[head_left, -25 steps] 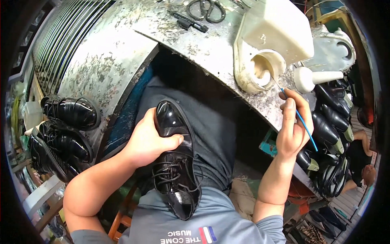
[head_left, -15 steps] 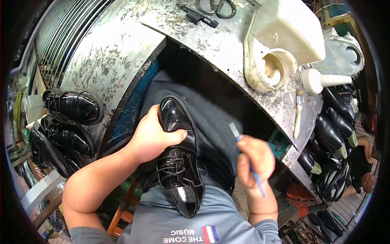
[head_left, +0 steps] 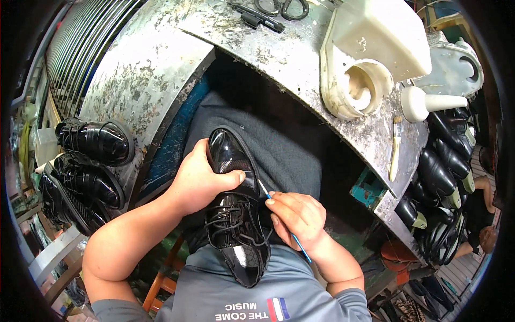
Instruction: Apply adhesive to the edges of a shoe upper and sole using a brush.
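A glossy black lace-up dress shoe (head_left: 234,231) rests on my lap, toe pointing away from me. My left hand (head_left: 206,174) is closed around its forepart, thumb across the top. Between the fingers of my right hand (head_left: 298,217) is a thin blue-handled brush (head_left: 301,248). The brush's pale tip meets the shoe's right side, along the edge between upper and sole. Grey cloth (head_left: 279,142) covers my lap under the shoe.
Finished-looking black shoes (head_left: 96,140) stand at the left. On the metal bench (head_left: 268,51) are a cream glue pot (head_left: 370,88), a pale-handled brush (head_left: 395,153) and scissors (head_left: 289,9). Several black shoes on lasts (head_left: 437,172) crowd the right; part of another person (head_left: 483,214) shows beyond.
My right hand has moved left and brought the brush from the open air to the shoe's right edge. My left hand keeps its hold on the shoe, which has hardly shifted.
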